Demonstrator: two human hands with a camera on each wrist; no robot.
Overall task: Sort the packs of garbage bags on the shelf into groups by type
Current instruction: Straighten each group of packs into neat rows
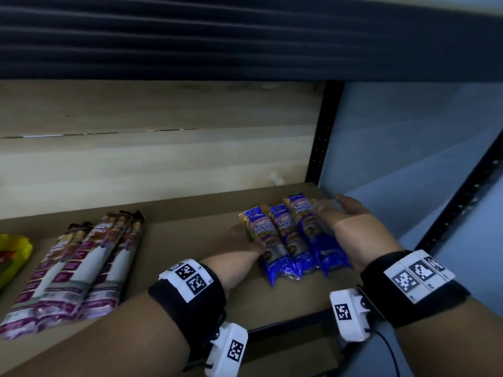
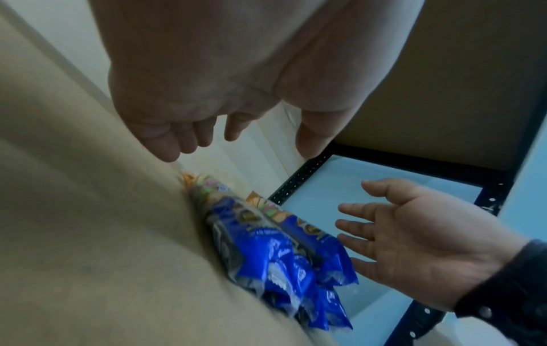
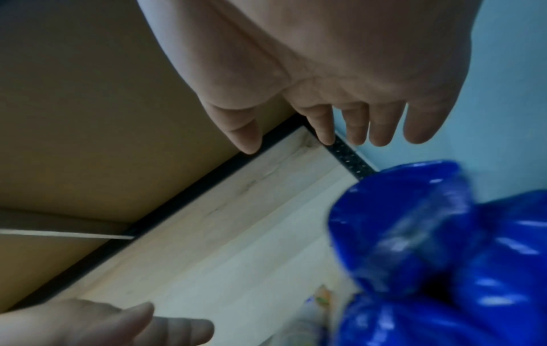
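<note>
Left hand (image 1: 239,239) lies flat on the brown shelf board (image 1: 190,235), fingers straight and relaxed, its fingertips at the left edge of the blue packs (image 1: 294,240). Far to its left a yellow pack (image 1: 13,254) shows at the frame's edge, then a group of purple-and-white packs (image 1: 73,270) lying side by side, well apart from the blue ones. The three blue packs sit near the shelf's right end, between both hands. On their right side the right hand (image 1: 343,213) rests open, fingers extended against the rightmost pack. Behind stands a black perforated post (image 1: 322,137).
</note>
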